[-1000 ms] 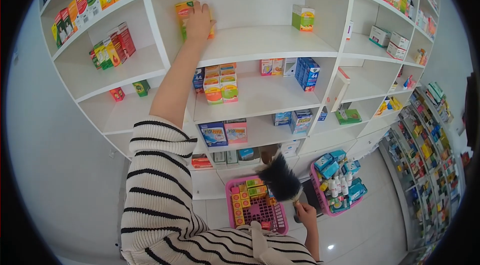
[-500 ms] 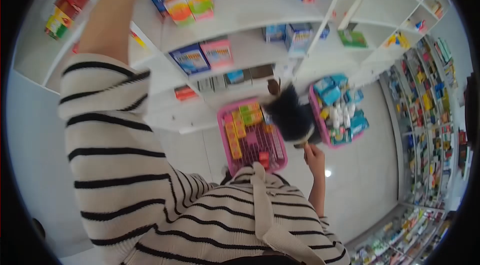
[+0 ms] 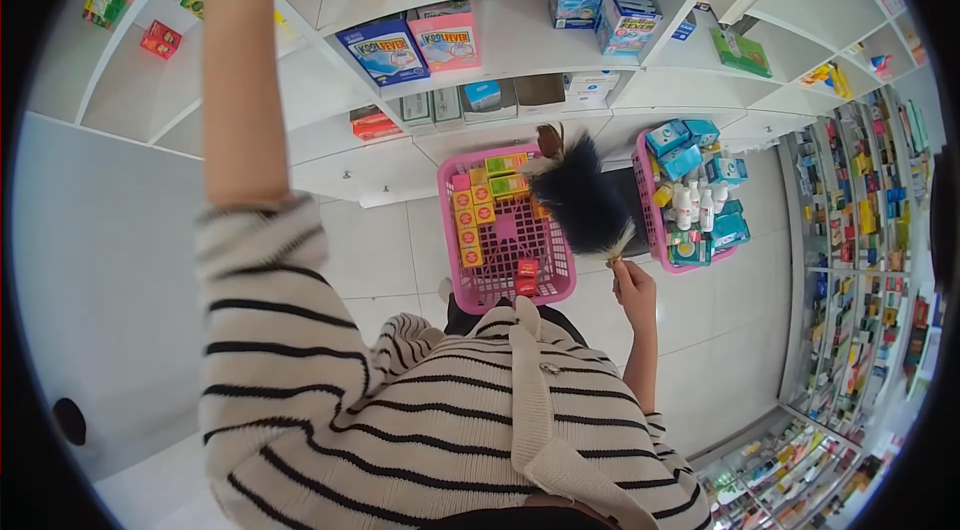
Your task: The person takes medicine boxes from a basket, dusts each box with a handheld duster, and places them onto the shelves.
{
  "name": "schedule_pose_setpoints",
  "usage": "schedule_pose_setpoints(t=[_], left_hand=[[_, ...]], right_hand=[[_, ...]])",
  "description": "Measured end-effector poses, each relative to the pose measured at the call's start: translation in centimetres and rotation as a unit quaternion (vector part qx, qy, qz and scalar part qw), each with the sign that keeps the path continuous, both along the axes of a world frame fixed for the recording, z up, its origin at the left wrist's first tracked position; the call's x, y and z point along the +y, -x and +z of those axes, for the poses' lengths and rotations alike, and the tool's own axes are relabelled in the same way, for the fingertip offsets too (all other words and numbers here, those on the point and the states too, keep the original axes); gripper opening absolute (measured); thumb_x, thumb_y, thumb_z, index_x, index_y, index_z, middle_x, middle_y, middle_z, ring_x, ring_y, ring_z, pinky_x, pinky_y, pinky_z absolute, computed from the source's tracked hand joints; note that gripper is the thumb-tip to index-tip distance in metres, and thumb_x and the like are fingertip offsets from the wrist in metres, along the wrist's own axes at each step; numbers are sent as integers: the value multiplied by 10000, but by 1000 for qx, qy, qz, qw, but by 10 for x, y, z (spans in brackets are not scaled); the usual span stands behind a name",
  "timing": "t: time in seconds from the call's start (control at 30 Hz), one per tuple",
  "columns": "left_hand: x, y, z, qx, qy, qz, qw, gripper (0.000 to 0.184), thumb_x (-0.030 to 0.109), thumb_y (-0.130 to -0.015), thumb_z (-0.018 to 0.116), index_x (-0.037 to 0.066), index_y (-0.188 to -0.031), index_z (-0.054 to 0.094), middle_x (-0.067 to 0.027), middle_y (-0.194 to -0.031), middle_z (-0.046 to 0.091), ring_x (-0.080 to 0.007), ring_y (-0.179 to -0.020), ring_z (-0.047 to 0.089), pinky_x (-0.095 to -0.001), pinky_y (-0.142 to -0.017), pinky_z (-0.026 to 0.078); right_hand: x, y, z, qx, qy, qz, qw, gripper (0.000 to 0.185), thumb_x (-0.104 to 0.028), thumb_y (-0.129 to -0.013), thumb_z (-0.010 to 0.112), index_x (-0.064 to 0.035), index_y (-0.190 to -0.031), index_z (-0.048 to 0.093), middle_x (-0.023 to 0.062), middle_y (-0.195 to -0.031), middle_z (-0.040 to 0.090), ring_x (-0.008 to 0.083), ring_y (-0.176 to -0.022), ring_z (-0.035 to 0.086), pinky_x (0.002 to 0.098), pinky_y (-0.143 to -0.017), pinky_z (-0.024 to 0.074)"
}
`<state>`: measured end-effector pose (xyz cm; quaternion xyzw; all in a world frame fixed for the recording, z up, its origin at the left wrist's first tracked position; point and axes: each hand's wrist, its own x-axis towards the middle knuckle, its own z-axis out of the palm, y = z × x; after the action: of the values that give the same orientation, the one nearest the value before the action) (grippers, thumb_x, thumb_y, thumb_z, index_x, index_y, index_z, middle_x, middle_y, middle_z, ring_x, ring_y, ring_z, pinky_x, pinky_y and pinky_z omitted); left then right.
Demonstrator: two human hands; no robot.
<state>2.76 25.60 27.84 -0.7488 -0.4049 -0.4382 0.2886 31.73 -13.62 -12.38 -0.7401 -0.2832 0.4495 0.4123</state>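
Note:
My right hand point(image 3: 633, 285) is closed on the handle of a dark feather duster point(image 3: 582, 198), whose feathers spread up and left above the floor. The left forearm reaches up past the top edge of the view, so my left hand is out of frame. Below the duster's left side sits a pink basket point(image 3: 447, 230) holding yellow, green and red boxes. A second pink basket point(image 3: 655, 220), to the right, holds blue boxes and white bottles.
White shelves point(image 3: 520, 15) stretch across the top, bearing a blue KoolFever box point(image 3: 384, 52), a pink one point(image 3: 446, 40) and other boxes. A green box point(image 3: 741, 52) lies farther right. Densely stocked shelves point(image 3: 860, 300) run along the right side.
The view has tilted down, so my left hand, earlier at a yellow box on an upper shelf, has left the frame. My right hand still holds the duster.

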Motion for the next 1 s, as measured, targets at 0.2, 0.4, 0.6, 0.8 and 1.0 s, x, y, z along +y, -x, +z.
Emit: schedule_pose_setpoints(t=[0.2, 0.4, 0.6, 0.8, 1.0], left_hand=[[-163, -14, -294, -104, 181, -244, 947, 151, 29, -723, 619, 62, -869, 635, -78, -728, 597, -270, -620, 554, -401, -577, 442], [-270, 26, -571, -37, 568, -74, 819, 219, 60, -770, 592, 60, -989, 585, -134, -1064, 560, -327, -966, 564, -436, -787, 495], [-299, 33, -672, 190, 540, 102, 814, 504, 135, -838, 519, 39, -1330, 473, -154, -1451, 344, -347, -1323, 352, -559, -1078, 289], [-313, 20, -686, 337, 532, 174, 757, 666, 194, -875, 463, 40, -1486, 249, -139, -1538, 214, -351, -1408, 223, -638, -1101, 174], [-324, 19, -724, 256, 488, 214, 807, 598, 194, -864, 478, 82, -1441, 367, -81, -1465, 358, -284, -1290, 395, -611, -1034, 323]], right_hand=[[3, -12, -8, -32, 16, 18, 999, 289, -285, -948, 582, -21, -941, 699, -35, -576, 489, 32, -514, 417, 218, -473, 318], [0, -23, -13, -51, 58, 34, 996, 283, -275, -944, 585, -12, -946, 690, -21, -574, 514, 40, -513, 442, 228, -472, 340], [-20, -24, -34, -99, 106, 66, 987, 264, -248, -958, 560, -21, -963, 695, -30, -581, 512, 34, -496, 435, 212, -454, 337], [-29, -22, -35, -107, 137, 52, 983, 253, -235, -939, 588, -3, -953, 690, -13, -573, 522, 44, -513, 445, 227, -475, 345], [-33, -22, -42, -135, 121, 48, 982, 262, -253, -922, 618, -2, -943, 692, 14, -569, 536, 49, -531, 455, 240, -502, 363]])
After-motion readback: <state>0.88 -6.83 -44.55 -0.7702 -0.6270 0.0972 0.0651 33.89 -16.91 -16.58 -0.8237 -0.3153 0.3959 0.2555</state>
